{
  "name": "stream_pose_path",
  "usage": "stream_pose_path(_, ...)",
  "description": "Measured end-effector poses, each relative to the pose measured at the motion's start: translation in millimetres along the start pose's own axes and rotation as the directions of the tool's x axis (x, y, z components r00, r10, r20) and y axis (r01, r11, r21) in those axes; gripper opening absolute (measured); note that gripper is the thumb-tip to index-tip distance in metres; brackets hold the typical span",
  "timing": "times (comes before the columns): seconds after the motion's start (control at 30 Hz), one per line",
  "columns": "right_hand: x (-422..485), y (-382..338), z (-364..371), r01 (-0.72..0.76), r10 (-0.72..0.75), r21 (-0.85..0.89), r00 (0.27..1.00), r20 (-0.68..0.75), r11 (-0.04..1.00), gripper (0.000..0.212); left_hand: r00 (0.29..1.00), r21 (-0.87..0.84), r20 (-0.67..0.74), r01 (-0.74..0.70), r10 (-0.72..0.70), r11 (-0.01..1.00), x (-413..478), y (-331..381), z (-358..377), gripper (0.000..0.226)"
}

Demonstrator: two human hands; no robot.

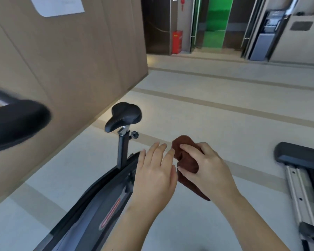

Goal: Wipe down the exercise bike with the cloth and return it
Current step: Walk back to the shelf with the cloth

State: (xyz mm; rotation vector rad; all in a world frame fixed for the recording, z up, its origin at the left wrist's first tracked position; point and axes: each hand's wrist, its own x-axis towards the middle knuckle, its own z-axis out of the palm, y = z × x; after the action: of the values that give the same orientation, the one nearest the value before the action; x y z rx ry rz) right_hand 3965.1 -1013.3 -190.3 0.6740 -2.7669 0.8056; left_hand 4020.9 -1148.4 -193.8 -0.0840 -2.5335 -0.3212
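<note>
Centrally, a touch toward 5 o'clock: right hand (205, 165) curled round cloth (186, 160), brown and bunched, thumb and fingers gripping its upper lump, a tail of it hanging out below the palm toward 5 o'clock. Held in the air over pale floor (225, 87), apart from bike (98, 205). Just at 9 o'clock of that, left hand (154, 171), back up, fingers straight and slightly spread, holding nothing; fingertips right beside the cloth, whether touching it or not hard to tell. Under the left wrist and running down toward 7 o'clock, the bike's frame, dark, with a red-outlined mark on its side. Up from the frame, at 10 o'clock of the hands, seat post (122, 151), upright, with black knob (134, 135) on its right side and black saddle (124, 115) on top. Far out at 9 o'clock, blurred black handlebar (16, 122), close to the camera. Behind the bike, from 9 round to 12 o'clock, brown panelled wall (80, 69) with white sheet (58, 6) stuck on it near the top edge. At 12 to 1 o'clock, far off, red cabinet (177, 41) near green panel (217, 24). At 3 to 4 o'clock, padded black bench (301, 154) end over silvery rails (295, 187), well apart from hands and cloth.
</note>
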Motion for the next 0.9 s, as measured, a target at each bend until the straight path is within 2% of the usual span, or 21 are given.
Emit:
stream_pose_path(0.23,68,123,-65,-0.132,0.125,-0.094,0.989,-0.085,0.987,0.051,0.996,-0.124,0.001,-0.091,0.092,0.988,125,82,86,0.028)
stream_pose_path(0.4,103,189,-89,-0.208,0.196,-0.095,0.974,-0.116,0.974,0.053,0.992,-0.171,0.054,-0.106,0.116,0.980,184,114,137,0.039)
stream_pose_path(0.57,151,240,-88,-0.259,0.248,-0.083,0.961,-0.123,0.962,0.053,0.988,-0.183,0.059,-0.132,0.145,0.974,233,114,193,0.027)
stream_pose_path(0.73,221,281,-73,-0.285,0.275,-0.073,0.954,-0.121,0.956,0.053,0.985,-0.204,0.067,-0.144,0.160,0.968,299,99,249,0.036)
stream_pose_path(0.9,318,319,-57,-0.320,0.305,-0.094,0.942,-0.143,0.943,0.052,0.986,-0.229,0.062,-0.134,0.152,0.964,386,66,306,0.035)
